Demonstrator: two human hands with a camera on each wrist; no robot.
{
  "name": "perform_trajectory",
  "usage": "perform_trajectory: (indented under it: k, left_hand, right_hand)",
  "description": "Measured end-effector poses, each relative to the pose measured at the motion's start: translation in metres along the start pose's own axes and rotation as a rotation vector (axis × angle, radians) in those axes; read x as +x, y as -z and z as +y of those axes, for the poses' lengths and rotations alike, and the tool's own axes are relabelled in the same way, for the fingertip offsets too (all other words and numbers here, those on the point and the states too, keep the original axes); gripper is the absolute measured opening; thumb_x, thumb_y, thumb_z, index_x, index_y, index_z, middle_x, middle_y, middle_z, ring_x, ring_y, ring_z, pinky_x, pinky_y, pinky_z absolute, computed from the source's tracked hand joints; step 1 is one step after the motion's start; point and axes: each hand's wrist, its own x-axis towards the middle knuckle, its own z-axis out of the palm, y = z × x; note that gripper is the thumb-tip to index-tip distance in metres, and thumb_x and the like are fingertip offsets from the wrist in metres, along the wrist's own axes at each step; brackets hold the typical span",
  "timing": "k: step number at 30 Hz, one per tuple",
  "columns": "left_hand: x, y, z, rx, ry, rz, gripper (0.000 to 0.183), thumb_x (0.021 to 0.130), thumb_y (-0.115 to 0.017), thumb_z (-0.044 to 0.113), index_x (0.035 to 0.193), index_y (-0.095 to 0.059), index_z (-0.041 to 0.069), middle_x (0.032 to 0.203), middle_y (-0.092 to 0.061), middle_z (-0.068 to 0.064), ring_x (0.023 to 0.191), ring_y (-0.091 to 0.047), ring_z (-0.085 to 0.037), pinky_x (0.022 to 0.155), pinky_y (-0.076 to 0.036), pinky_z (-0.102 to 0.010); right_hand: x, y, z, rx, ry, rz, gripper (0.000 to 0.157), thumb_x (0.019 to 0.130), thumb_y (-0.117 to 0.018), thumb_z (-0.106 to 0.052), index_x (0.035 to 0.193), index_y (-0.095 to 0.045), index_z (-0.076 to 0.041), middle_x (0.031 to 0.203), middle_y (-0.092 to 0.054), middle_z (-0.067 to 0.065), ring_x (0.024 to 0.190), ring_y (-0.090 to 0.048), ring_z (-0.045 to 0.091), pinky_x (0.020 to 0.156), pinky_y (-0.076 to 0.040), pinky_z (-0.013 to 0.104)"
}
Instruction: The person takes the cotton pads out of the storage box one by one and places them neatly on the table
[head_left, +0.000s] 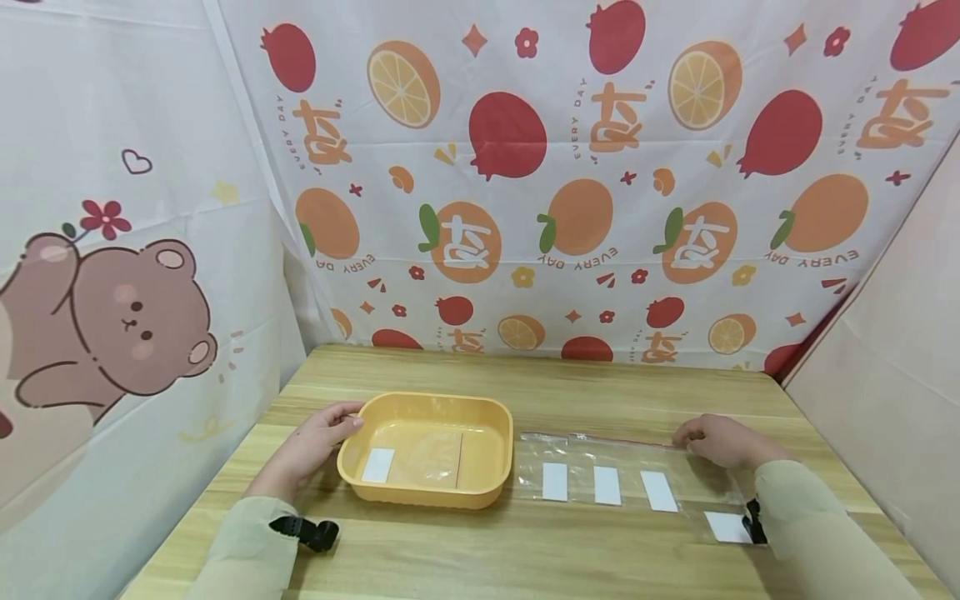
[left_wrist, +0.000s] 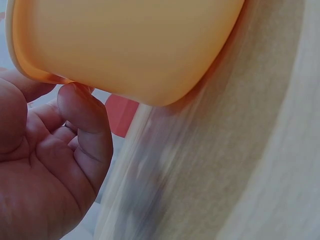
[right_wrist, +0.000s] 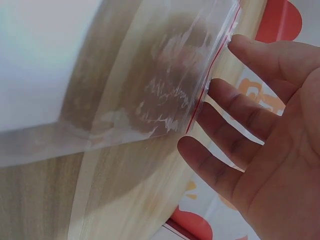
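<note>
A yellow plastic basin (head_left: 425, 497) stands on the table, and my left hand (head_left: 318, 442) grips its left rim between thumb and fingers. In the left wrist view the fingertips (left_wrist: 82, 102) meet the basin's edge. Inside the basin lies a clear zip bag (head_left: 427, 458) with a white label (head_left: 377, 465). To its right, several clear zip bags (head_left: 630, 454) with white labels lie overlapping in a row. My right hand (head_left: 720, 440) is over the right end of that row. Its fingers, spread and lightly bent, are at a bag's red seal strip (right_wrist: 212, 62) in the right wrist view.
The wooden table (head_left: 450, 554) runs back to a fruit-print curtain (head_left: 570, 167). A bear-print curtain (head_left: 135, 317) hangs at the left, and a pale one (head_left: 892, 350) at the right. Black straps (head_left: 303, 531) sit on both wrists.
</note>
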Motion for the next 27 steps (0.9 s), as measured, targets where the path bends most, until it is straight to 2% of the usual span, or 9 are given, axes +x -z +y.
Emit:
perform_trajectory:
  k: [4, 12, 20, 23, 27]
  left_hand:
    - [0.000, 0.000, -0.001, 0.001, -0.001, -0.001, 0.053, 0.108, -0.052, 0.022, 0.151, -0.037, -0.005, 0.123, -0.054, -0.023, 0.105, -0.061, -0.026, 0.081, -0.058, -0.035]
    - [0.000, -0.001, -0.001, 0.011, 0.003, 0.002, 0.054, 0.108, -0.051, 0.024, 0.152, -0.036, -0.003, 0.125, -0.053, -0.022, 0.108, -0.060, -0.029, 0.081, -0.058, -0.037]
    - [0.002, 0.000, -0.002, 0.013, 0.006, 0.003, 0.055, 0.108, -0.051, 0.024, 0.153, -0.035, -0.003, 0.128, -0.053, -0.024, 0.113, -0.058, -0.034, 0.082, -0.058, -0.038]
    - [0.002, 0.000, -0.003, 0.017, 0.008, 0.003, 0.055, 0.108, -0.051, 0.025, 0.153, -0.035, -0.003, 0.128, -0.053, -0.023, 0.113, -0.059, -0.033, 0.082, -0.058, -0.038]
    - [0.002, 0.000, -0.002, 0.019, 0.006, 0.003, 0.055, 0.108, -0.051, 0.025, 0.153, -0.035, -0.003, 0.127, -0.053, -0.023, 0.111, -0.059, -0.032, 0.081, -0.058, -0.038]
  right_hand:
    - [-0.001, 0.000, -0.005, -0.018, 0.005, 0.018, 0.022, 0.095, -0.061, -0.005, 0.111, -0.074, -0.011, 0.111, -0.069, 0.007, 0.101, -0.058, 0.026, 0.092, -0.048, 0.058]
    - [0.000, 0.005, -0.033, 0.059, 0.027, 0.059, 0.026, 0.098, -0.058, -0.012, 0.121, -0.071, -0.009, 0.120, -0.067, 0.010, 0.106, -0.059, 0.027, 0.091, -0.050, 0.054]
    - [0.010, 0.009, -0.076, 0.083, 0.143, 0.087, 0.025, 0.102, -0.059, -0.018, 0.124, -0.070, -0.012, 0.121, -0.068, 0.005, 0.111, -0.062, 0.025, 0.094, -0.051, 0.052]
    - [0.012, 0.006, -0.091, 0.131, 0.169, 0.097, 0.025, 0.103, -0.060, -0.021, 0.125, -0.070, -0.017, 0.122, -0.067, 0.002, 0.112, -0.061, 0.023, 0.095, -0.051, 0.051]
    - [0.012, 0.003, -0.116, 0.254, 0.201, 0.092, 0.027, 0.104, -0.059, -0.028, 0.129, -0.067, -0.019, 0.122, -0.067, -0.001, 0.113, -0.062, 0.020, 0.096, -0.051, 0.048]
